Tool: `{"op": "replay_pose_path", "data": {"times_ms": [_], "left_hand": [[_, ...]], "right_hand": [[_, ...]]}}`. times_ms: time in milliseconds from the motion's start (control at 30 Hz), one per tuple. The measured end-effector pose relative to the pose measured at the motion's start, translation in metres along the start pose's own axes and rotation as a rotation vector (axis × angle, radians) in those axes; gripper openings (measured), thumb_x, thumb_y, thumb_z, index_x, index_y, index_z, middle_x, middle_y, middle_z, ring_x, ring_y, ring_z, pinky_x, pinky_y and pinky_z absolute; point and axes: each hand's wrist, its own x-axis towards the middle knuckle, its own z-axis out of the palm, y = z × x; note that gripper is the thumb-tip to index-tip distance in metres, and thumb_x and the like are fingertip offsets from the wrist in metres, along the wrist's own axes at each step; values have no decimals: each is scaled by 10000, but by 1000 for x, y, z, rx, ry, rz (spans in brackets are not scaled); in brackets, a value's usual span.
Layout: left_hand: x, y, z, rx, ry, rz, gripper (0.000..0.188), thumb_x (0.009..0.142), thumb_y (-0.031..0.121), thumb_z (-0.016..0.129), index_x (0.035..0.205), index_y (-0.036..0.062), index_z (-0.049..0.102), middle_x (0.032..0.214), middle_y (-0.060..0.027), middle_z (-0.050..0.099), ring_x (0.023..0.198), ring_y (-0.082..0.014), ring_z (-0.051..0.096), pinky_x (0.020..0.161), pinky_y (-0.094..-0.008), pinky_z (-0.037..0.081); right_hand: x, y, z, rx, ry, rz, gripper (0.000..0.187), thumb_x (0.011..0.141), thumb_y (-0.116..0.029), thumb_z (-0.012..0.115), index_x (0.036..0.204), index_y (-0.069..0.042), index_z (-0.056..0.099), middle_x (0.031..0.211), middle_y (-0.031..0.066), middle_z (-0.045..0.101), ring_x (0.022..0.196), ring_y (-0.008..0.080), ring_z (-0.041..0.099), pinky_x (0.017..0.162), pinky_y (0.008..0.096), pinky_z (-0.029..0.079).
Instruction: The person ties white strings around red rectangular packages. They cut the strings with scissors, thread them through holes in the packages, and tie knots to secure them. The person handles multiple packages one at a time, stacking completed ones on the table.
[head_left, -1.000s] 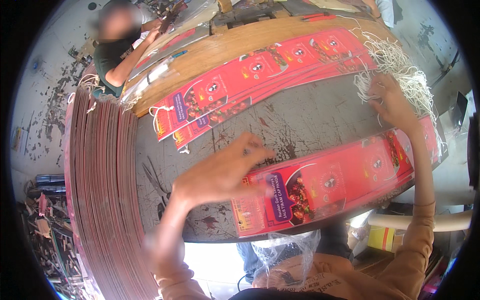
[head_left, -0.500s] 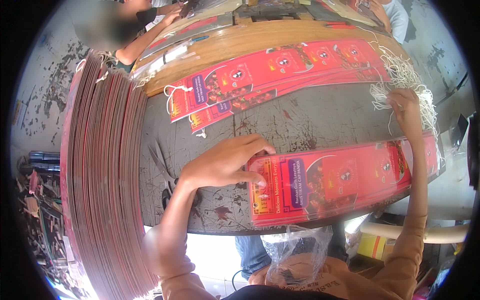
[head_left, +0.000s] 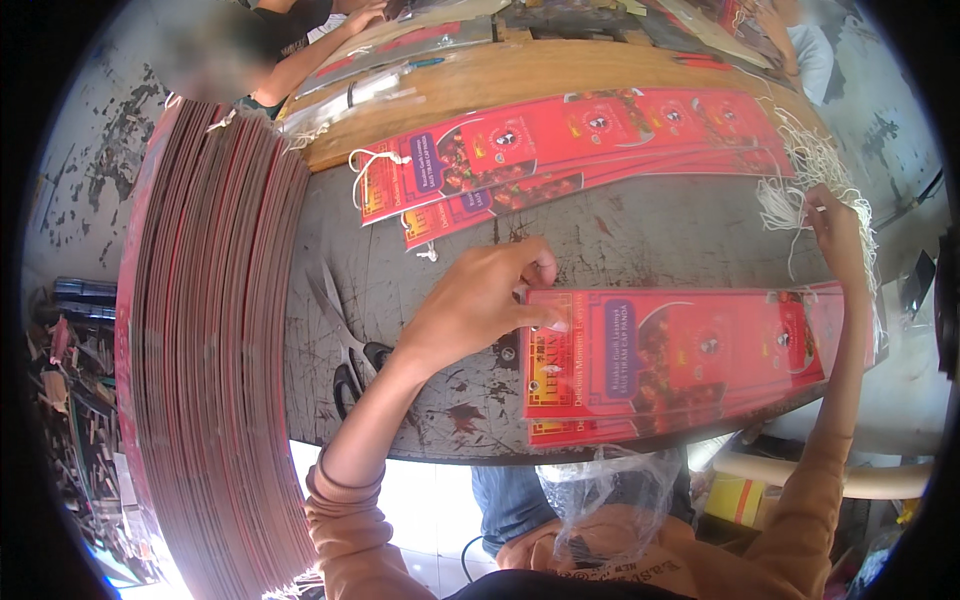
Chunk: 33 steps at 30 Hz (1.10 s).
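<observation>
My left hand (head_left: pixel 485 295) pinches the near-left end of a long red printed card strip (head_left: pixel 655 355), its thumb on top and its fingers curled at the far edge. This strip lies over other red strips (head_left: pixel 590 430), which stick out along the near edge. At the far right my right hand (head_left: pixel 838 235) has its fingers closed at a tangle of white strings (head_left: pixel 790 200), and they seem to pinch some of the strands. Further back, several finished-looking red strips (head_left: pixel 600 135) lie fanned out, with white string loops (head_left: pixel 375 162) at their left ends.
A tall stack of strips (head_left: pixel 215 350) stands along the left edge. Black-handled scissors (head_left: pixel 345 335) lie beside it on the scratched dark tabletop (head_left: pixel 470 400). Clear plastic (head_left: pixel 610 500) hangs over my lap. Across the wooden table (head_left: pixel 480 75), other people's arms (head_left: pixel 330 45) are at work.
My left hand has shifted the top strip away from me, baring strips beneath at the near edge. My right hand stays by the strings. The whole view has shifted slightly.
</observation>
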Motion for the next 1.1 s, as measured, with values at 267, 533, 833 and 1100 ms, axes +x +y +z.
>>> {"op": "replay_pose_path", "data": {"times_ms": [267,533,833,1100], "left_hand": [[-4,-2,0,169,15,9,404,700,323,745,833,2,540,827,-163,546,834,-325,549,720,-397,417],[-5,-18,5,247,32,114,463,696,431,731,728,33,497,738,-104,490,707,-253,509,623,-357,377],[0,-2,-4,-458,19,-99,277,861,204,635,974,42,440,693,-45,571,635,-106,550,556,-236,417],[6,-17,-2,-743,140,-119,415,897,104,561,1246,38,345,951,-117,565,873,-153,567,695,-263,484]], "right_hand": [[3,-32,-2,104,-15,-179,89,797,13,585,864,17,526,814,118,595,786,228,599,750,319,451],[-5,-156,-4,514,-236,-340,50,822,-4,565,871,-1,560,832,84,604,761,159,615,690,285,470],[-19,-239,39,676,-386,-784,114,820,-80,594,918,-55,543,791,101,574,696,267,595,566,357,478],[-8,-234,89,706,-327,-717,107,764,-64,635,837,-71,558,721,70,526,624,238,545,528,353,425]]}}
